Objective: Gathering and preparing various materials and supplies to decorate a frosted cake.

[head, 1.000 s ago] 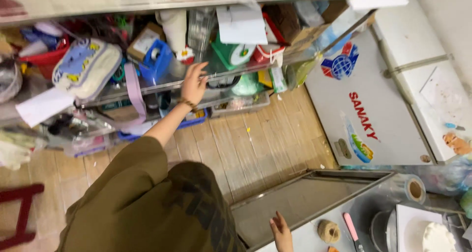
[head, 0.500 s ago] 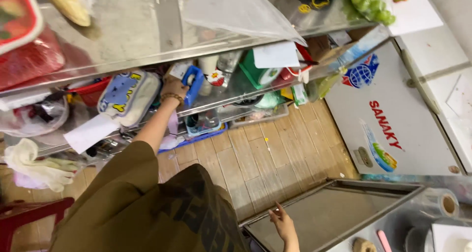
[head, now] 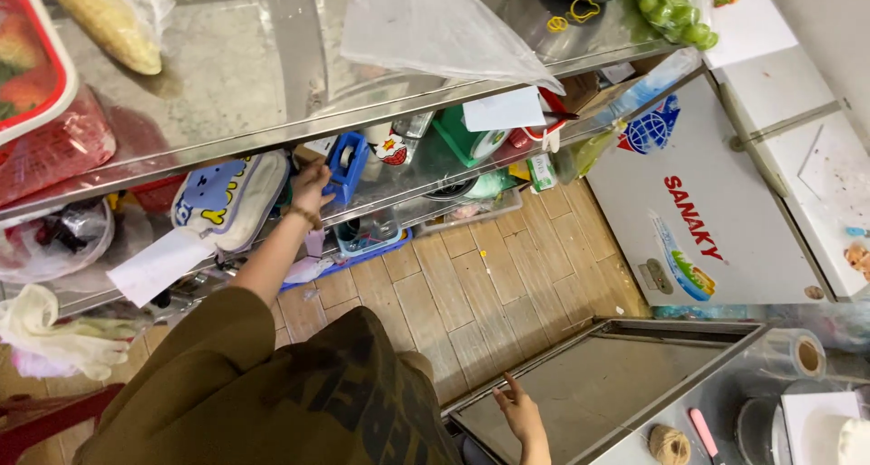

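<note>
Blue tape dispenser (head: 345,167) is standing on the lower steel shelf (head: 408,188), under the edge of the upper steel surface (head: 217,93). Left hand (head: 311,186) is reaching up to it from the near side: fingers are touching the dispenser's left face, partly curled, but whether they are closing on it I cannot tell. A bracelet is showing at that wrist. Just left of the hand, a padded white pouch with blue and yellow print (head: 227,199) is lying on the same shelf; a green container (head: 467,139) is sitting to the right. Right hand (head: 522,414) is hanging low at the near right, fingers spread and loose, grasping nothing, over the rim of a metal tray (head: 598,388). A ball of twine (head: 669,445) and a clear tape roll (head: 797,356) are lying further right.
</note>
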